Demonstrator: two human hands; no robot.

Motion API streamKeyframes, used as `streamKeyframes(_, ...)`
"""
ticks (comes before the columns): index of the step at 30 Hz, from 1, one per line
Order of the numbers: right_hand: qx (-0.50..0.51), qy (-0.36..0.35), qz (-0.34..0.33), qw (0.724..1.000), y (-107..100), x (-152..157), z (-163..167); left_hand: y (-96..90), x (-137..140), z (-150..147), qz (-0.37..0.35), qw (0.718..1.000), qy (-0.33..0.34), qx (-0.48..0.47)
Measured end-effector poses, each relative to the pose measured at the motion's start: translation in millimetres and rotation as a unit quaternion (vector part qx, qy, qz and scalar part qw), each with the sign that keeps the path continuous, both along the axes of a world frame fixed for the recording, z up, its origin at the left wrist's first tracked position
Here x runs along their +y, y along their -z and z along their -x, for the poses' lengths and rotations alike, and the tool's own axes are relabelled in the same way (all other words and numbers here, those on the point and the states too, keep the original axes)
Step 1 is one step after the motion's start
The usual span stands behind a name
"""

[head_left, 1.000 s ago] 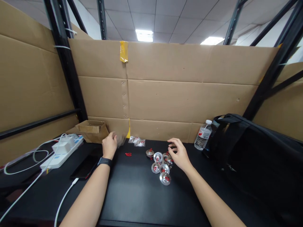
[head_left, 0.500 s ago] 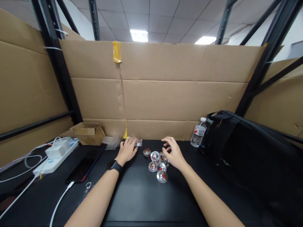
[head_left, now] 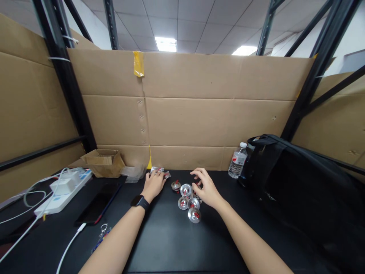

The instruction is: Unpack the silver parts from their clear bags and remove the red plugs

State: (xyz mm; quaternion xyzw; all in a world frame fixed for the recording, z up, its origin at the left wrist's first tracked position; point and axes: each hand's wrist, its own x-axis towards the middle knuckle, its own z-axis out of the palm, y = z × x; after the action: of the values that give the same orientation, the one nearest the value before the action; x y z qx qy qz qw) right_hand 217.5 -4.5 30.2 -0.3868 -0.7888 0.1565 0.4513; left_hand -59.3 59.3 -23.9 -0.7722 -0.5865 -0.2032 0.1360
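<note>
My left hand [head_left: 154, 186] lies over the clear packets [head_left: 156, 168] at the back of the bench [head_left: 165, 243], fingers slightly spread; whether they grip one, I can't tell. My right hand [head_left: 208, 190] arches beside the clustered silver discs [head_left: 194, 215], thumb and fingers apart, hiding some of them.

There's a lane over the smooth black tabletop [head_left: 167, 243] between the bare forearms [head_left: 119, 236], up to the clustered round silvery metal discs with red cords [head_left: 194, 215]. I see another gap between the right hand [head_left: 207, 190] and the clear plastic water bottle [head_left: 237, 163]. A bulky black fabric bag [head_left: 299, 201] blocks the right, a brown cardboard wall [head_left: 188, 121] the back.
</note>
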Motion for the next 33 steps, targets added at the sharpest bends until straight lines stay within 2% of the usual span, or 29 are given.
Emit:
streamKeyframes(7,-0.011,-0.005,0.006,1.000,1.6,0.8,1.2,-21.4,-5.2,9.2,-0.046,0.993,-0.050,-0.096)
streamKeyframes(9,-0.008,-0.010,0.008,1.000,2.2,1.7,1.1,-29.4,-12.1,5.5,-0.044,0.990,-0.011,-0.136)
streamKeyframes(11,0.006,-0.015,0.021,1.000,2.9,3.1,1.5,-36.1,-23.3,-5.6,-0.034,0.984,0.059,-0.166)
streamKeyframes(15,0.071,-0.041,0.128,0.988,4.4,6.6,3.2,-43.7,-52.8,-43.0,-0.034,0.967,0.173,-0.184)
streamKeyframes(18,0.089,-0.068,0.182,0.977,5.1,8.8,0.6,-43.6,-68.2,-65.7,-0.037,0.957,0.212,-0.192)
streamKeyframes(25,0.033,-0.136,0.192,0.971,3.0,8.1,-12.3,-36.6,-68.8,-71.3,-0.024,0.957,0.193,-0.217)
streamKeyframes(29,0.055,-0.105,0.202,0.972,3.7,7.7,-7.5,-36.6,-69.4,-72.7,-0.015,0.956,0.198,-0.218)
streamKeyframes(33,0.044,-0.068,0.163,0.983,4.7,10.6,-6.8,-37.5,-72.8,-75.8,-0.002,0.952,0.203,-0.228)
